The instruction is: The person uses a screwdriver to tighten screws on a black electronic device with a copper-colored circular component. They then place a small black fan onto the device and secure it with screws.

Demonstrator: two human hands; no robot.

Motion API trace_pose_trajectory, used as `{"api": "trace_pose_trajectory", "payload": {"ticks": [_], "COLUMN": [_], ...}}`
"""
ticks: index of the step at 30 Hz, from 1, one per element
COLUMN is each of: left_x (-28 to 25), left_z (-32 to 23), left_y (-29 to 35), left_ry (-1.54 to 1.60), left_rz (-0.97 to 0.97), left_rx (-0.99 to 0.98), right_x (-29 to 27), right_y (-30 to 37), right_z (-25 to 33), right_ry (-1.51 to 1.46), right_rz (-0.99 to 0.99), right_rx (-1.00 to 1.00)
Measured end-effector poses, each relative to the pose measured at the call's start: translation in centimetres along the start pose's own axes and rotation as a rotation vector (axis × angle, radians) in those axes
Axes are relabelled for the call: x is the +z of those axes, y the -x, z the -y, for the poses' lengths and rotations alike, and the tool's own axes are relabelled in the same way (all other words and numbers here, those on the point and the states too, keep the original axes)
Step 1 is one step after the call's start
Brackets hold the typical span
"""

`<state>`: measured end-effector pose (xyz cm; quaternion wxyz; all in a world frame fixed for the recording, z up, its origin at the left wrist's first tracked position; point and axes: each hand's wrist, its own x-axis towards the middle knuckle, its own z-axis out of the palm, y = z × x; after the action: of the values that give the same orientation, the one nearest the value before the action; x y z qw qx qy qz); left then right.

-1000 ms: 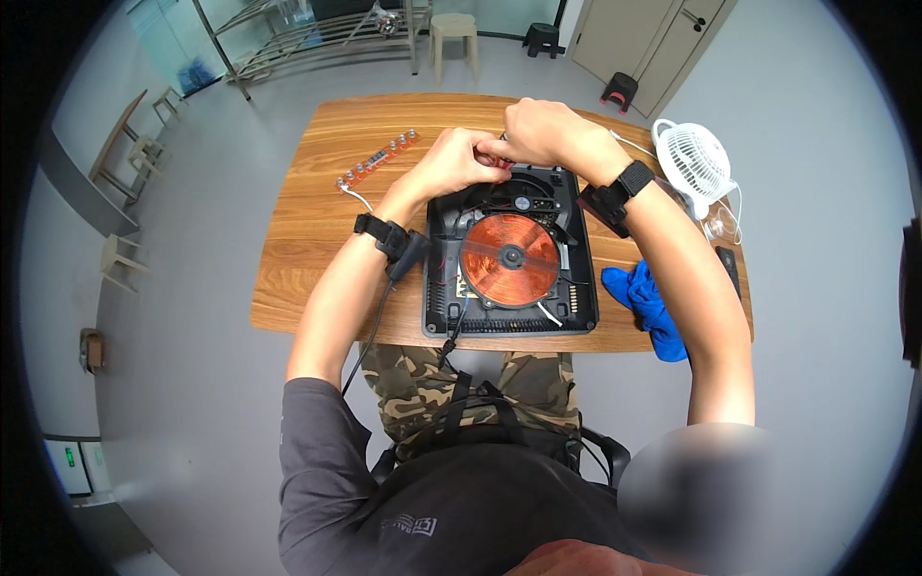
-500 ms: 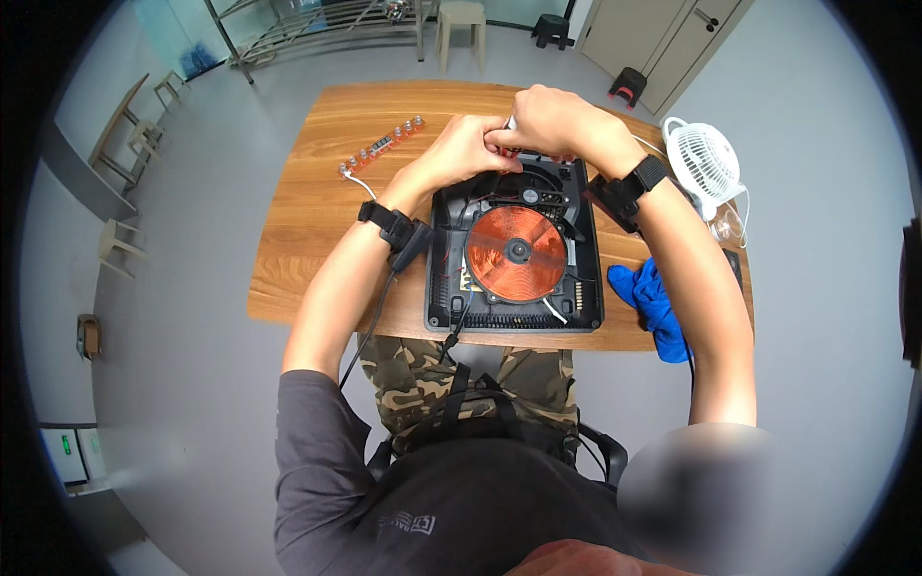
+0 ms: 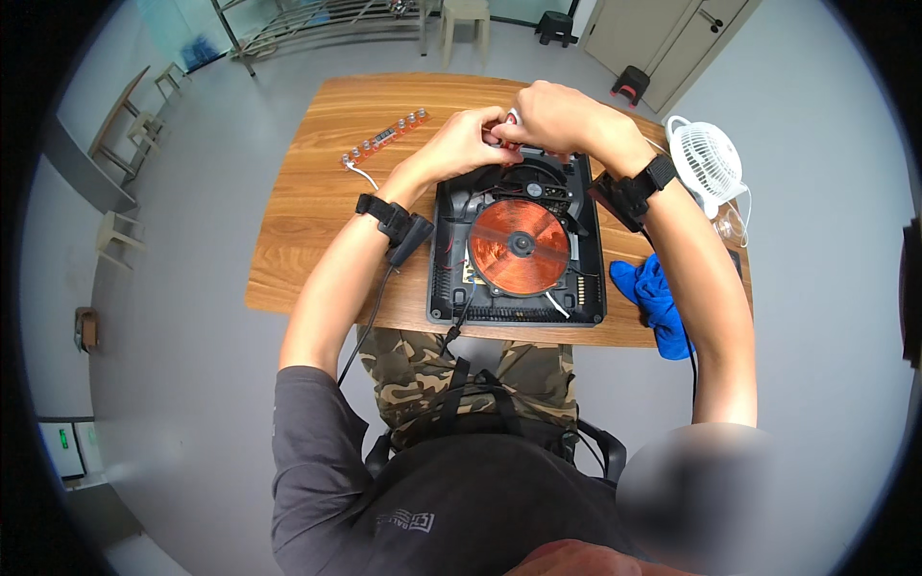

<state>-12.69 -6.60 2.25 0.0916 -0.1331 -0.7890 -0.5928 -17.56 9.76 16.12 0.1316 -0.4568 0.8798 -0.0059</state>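
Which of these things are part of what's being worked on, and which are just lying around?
Seemingly part of the work:
- open black casing
- copper coil
- small red-and-white thing, mostly hidden by the left hand and right hand

Apparently just lying about:
- white fan
- blue cloth
- orange strip

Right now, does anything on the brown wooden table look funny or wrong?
Yes, the crumpled blue cloth sags past the near edge of the table, so it might slip off. The black plastic casing also lies open, showing its round copper-coloured coil.
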Motion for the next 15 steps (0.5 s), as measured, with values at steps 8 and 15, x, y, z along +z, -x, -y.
{"api": "trace_pose_trajectory", "payload": {"ticks": [8, 15], "left_x": [-0.8, -0.6], "left_z": [-1.5, -0.7], "left_y": [-0.1, -1.0], "left_ry": [-0.259, -0.152], "left_rz": [0.045, 0.155], "left_rx": [-0.001, 0.03], "right_x": [1.6, 2.1], "right_y": [-0.8, -0.6], "right_z": [-1.6, -3.5], "right_ry": [0.143, 0.124], "right_rz": [-0.257, -0.213], "right_rx": [-0.125, -0.282]}}
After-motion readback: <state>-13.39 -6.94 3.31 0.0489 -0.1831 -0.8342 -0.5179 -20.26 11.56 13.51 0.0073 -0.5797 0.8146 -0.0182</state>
